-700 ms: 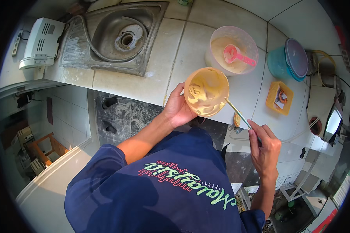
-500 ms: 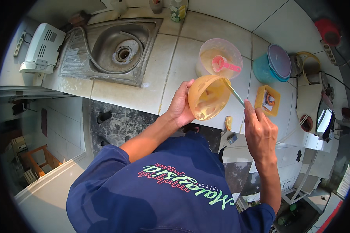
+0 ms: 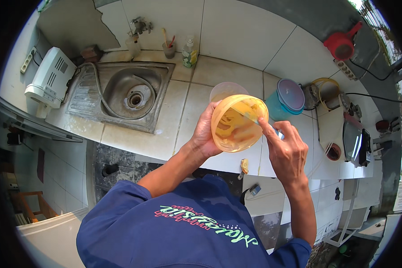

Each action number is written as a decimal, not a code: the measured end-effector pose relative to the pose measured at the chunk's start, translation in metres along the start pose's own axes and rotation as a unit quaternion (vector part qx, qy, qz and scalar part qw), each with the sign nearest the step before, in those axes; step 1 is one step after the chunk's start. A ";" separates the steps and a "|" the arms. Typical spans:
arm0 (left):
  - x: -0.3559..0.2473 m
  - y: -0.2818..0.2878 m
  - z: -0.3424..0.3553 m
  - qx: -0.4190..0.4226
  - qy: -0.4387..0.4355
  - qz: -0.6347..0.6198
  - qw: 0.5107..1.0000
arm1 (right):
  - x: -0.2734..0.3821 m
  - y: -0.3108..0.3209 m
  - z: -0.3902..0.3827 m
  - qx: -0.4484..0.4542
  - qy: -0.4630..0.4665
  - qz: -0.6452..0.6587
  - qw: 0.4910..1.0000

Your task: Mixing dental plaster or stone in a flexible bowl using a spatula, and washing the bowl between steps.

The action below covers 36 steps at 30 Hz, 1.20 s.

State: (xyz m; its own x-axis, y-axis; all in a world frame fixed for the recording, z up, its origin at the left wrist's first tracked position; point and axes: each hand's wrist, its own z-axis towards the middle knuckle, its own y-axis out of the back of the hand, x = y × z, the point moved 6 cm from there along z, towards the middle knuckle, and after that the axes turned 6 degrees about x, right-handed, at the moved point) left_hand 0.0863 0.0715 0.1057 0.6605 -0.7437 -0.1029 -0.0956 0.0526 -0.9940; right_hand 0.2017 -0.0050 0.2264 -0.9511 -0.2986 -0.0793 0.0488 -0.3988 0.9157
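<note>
My left hand (image 3: 205,132) grips a translucent yellow plastic bowl (image 3: 236,123) by its left side and tilts its mouth up toward me. Yellow batter coats the bowl's inside. My right hand (image 3: 285,149) reaches over the bowl's right rim and holds a thin utensil (image 3: 250,115) whose end lies inside the bowl against the batter. Behind the bowl a second, clear round container (image 3: 227,90) stands on the white tiled counter (image 3: 190,107), mostly hidden.
A steel sink (image 3: 125,94) with a hose lies at the left, a white appliance (image 3: 47,81) beside it. A teal tub with a purple lid (image 3: 286,98), cables, a red scoop (image 3: 341,43) and small devices crowd the right. Bottles stand by the tap.
The bowl has risen and tipped toward me. My right hand has moved from the lower right up to the bowl's rim, bringing the utensil inside. The view has tilted toward the wall.
</note>
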 end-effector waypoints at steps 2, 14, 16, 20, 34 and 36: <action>-0.001 -0.013 0.004 0.078 0.026 -0.060 0.995 | -0.006 0.005 -0.004 0.012 0.009 0.004 1.000; -0.004 -0.037 0.003 0.061 0.027 0.011 0.998 | -0.005 0.034 -0.002 0.058 0.100 0.009 0.993; -0.004 -0.040 0.001 0.037 0.016 0.029 0.999 | -0.015 0.049 0.001 -0.032 0.044 -0.055 0.997; -0.007 -0.037 0.009 0.093 0.003 0.028 0.995 | -0.014 0.018 -0.010 0.059 0.009 0.081 0.995; -0.010 -0.042 0.011 0.067 -0.063 0.099 0.991 | -0.011 0.014 -0.014 -0.017 0.032 0.017 0.999; -0.011 -0.040 0.014 0.122 -0.071 0.053 0.989 | -0.013 0.017 -0.010 -0.041 0.018 0.002 0.999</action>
State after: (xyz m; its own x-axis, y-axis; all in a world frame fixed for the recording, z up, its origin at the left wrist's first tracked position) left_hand 0.0932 0.0872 0.1462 0.7559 -0.6253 -0.1938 0.0007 0.2968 -0.9549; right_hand 0.2179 -0.0164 0.2387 -0.9396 -0.3299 -0.0910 0.0789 -0.4675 0.8805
